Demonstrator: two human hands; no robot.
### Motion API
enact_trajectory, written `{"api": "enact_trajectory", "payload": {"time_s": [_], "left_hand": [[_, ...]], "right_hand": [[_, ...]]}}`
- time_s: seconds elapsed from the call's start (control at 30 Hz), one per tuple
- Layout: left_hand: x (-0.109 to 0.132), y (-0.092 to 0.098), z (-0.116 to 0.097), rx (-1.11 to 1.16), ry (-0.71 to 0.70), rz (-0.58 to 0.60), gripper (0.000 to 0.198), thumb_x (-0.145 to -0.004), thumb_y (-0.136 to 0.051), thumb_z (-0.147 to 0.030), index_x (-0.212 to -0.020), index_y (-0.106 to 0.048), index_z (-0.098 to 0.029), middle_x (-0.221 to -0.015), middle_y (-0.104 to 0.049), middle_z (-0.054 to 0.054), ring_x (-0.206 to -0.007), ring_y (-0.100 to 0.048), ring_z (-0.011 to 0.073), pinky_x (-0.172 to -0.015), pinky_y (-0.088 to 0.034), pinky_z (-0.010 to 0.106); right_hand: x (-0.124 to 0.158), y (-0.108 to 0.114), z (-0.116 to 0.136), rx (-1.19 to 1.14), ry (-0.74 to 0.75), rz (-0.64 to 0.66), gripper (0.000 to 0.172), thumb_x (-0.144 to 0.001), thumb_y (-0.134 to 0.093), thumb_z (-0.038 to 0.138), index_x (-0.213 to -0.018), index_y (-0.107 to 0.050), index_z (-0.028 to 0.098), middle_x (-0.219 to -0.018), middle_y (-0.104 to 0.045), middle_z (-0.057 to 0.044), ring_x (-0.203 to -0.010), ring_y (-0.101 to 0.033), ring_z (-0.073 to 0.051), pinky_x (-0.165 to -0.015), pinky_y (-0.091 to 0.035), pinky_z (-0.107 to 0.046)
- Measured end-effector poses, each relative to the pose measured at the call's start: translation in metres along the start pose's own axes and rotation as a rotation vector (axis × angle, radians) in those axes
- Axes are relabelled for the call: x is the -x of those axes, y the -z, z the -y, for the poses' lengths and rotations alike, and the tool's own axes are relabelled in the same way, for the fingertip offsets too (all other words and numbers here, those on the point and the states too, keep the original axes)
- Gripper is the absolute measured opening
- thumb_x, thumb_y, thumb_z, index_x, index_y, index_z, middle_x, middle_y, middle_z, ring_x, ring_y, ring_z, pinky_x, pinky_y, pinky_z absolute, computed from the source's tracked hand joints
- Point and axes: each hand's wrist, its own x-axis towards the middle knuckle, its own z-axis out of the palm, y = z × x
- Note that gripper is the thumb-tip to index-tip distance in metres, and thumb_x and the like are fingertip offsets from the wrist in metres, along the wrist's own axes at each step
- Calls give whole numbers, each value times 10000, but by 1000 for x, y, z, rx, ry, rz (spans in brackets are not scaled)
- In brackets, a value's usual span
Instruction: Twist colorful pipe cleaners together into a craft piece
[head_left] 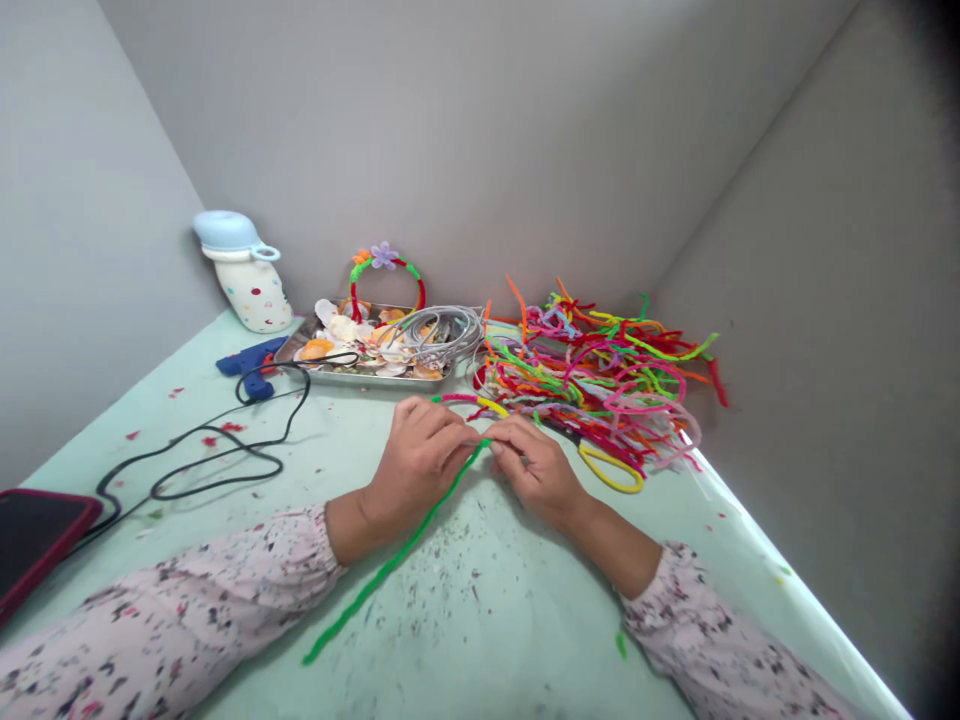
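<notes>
My left hand [420, 468] and my right hand [536, 472] meet over the table, fingertips pinched together. Between them is the upper end of a green pipe cleaner [405, 548]; its long free tail slants down to the left, past my left wrist. Just behind my fingers, a curved band wrapped in pink, yellow and green [456, 399] shows. My fingers hide part of it, so I cannot tell whether the green pipe cleaner is wound onto it. Beyond my right hand lie scissors with yellow handles [611, 468], their blades mostly covered.
A metal tray [360, 379] holds shells, a coil of grey wire [442, 332] and an upright flowered hoop [384, 257]. Colourful pipe cleaners [592, 375] are heaped at right. A blue glue gun [255, 368], its black cord, a bottle [251, 290] and a phone [41, 535] occupy the left.
</notes>
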Motion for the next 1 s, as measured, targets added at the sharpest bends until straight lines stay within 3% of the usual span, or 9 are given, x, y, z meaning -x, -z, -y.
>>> {"api": "enact_trajectory", "payload": {"time_s": [1.0], "left_hand": [[1,-2,3,92,16,46,81,-897,-569,-241,-866,-633,-202,-792,-651,12,-808,-561,160,-826,-354,346]], "right_hand": [[-1,0,-1,27,46,-2,175,-929,-457,158,-971,-621,203,-872,-638,-50,-826,-601,-173,-757,-489,-306]]}}
